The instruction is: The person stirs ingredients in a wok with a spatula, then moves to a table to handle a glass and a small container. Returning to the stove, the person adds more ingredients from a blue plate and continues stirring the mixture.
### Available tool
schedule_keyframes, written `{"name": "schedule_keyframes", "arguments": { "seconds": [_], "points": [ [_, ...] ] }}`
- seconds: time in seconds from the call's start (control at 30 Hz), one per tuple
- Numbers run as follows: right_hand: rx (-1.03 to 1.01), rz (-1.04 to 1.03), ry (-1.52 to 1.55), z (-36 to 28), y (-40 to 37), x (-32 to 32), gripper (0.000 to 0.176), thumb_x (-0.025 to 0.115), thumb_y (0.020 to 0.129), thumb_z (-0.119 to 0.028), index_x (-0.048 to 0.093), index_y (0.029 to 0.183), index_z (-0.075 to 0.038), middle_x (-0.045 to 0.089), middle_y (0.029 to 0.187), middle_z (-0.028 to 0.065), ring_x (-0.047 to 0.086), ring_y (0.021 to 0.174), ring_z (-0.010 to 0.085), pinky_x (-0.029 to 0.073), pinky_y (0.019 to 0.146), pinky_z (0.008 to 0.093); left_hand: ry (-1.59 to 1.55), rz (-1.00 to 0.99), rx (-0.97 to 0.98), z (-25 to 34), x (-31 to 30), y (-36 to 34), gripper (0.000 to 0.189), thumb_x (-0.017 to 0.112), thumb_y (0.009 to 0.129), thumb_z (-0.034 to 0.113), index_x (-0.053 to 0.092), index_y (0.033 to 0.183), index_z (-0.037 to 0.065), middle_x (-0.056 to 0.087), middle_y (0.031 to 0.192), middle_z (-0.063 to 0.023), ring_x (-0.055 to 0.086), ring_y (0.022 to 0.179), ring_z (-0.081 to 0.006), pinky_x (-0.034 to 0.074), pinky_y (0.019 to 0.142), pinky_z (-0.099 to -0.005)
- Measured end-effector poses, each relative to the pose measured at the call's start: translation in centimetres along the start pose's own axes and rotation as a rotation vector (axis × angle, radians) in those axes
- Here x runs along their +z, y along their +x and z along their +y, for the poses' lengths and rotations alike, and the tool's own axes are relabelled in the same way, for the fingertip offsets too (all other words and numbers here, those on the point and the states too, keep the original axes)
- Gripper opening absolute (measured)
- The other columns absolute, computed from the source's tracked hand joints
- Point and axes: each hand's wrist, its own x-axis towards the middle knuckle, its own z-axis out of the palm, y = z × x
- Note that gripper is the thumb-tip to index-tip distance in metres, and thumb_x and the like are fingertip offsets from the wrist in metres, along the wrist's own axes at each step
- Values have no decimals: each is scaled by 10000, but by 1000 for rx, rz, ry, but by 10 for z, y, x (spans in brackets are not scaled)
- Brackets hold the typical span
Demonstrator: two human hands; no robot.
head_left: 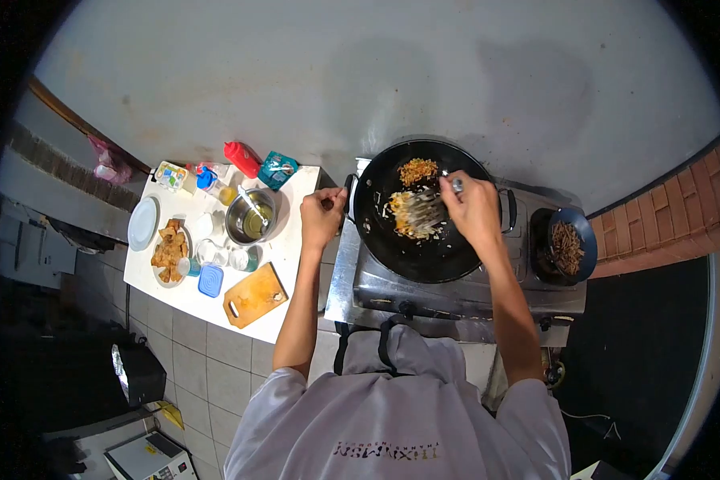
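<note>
A large black wok (pixel 424 260) sits on the stove, with egg-like yellow and white pieces (pixel 408 216) in its middle and a browned, crumbly heap (pixel 418 171) near its far side. My left hand (pixel 322 218) is closed at the wok's left handle (pixel 350 197). In my right hand (pixel 470 210), above the right half of the wok, is a slotted metal spatula (pixel 428 211). Its blade is smeared by motion and reaches into the egg-like pieces. My fist hides most of the spatula's handle.
Right of the wok, a smaller dark pan (pixel 590 244) holds brown strips. On the left, a white table (pixel 296 184) bears a metal pot (pixel 240 234), cutting board (pixel 256 297), plate of fried pieces (pixel 168 254) and red bottle (pixel 241 158). A wall (pixel 376 80) rises behind the steel stove (pixel 392 290).
</note>
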Motion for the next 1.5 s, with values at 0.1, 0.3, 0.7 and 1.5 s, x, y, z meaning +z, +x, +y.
{"name": "schedule_keyframes", "arguments": {
  "seconds": [0.1,0.3,0.7,1.5],
  "points": [
    [13,89,-3,-1,0,-11,193,637,874,-154,629,823,32,585,612,220,609,556,367,445,514,413,3,10,37,-6,0,0,233,704,844,171,703,902,-54,636,665,-78,557,587,-106,450,558,-265],
    [-3,10,-8,3,-10,-20,211,637,876,-185,632,809,15,585,605,201,600,537,355,440,510,401,23,-20,-72,17,-3,-4,274,689,863,193,700,920,-74,636,706,-67,552,680,-111,460,655,-280],
    [176,86,-10,15,4,1,283,609,881,-202,569,722,29,573,613,225,586,624,435,437,547,460,7,-3,-46,13,-2,-7,273,697,862,199,703,923,-67,675,751,-93,570,670,-121,467,639,-288],
    [150,83,-44,18,8,-12,263,621,872,-182,596,737,43,570,588,220,593,585,414,438,531,454,-40,10,-46,21,-2,-7,224,688,868,165,700,900,-56,594,639,-38,521,511,-86,413,463,-252]
  ]
}}
